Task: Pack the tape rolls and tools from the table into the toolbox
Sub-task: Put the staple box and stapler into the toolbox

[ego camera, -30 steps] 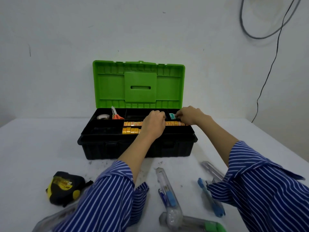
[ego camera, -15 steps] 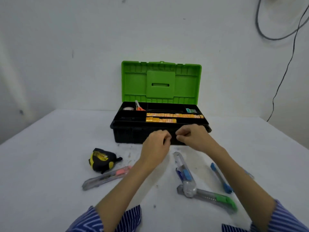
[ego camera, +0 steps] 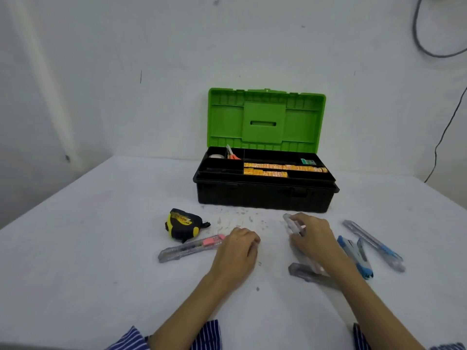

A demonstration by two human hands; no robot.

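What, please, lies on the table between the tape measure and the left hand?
In the head view, a clear utility knife with a pink slider lies between the tape measure and the left hand.

**Person's dress: striped sleeves, bare forearms**

Two arms enter from the bottom edge. Left sleeve (ego camera: 161, 337): blue cloth with thin white stripes, pushed up near the elbow, cuff open and folded loosely. Right sleeve (ego camera: 360, 337): same blue-and-white stripe, only a sliver showing at the frame edge. Forearms bare below the sleeves. Left hand (ego camera: 236, 251) and right hand (ego camera: 314, 236) ungloved.
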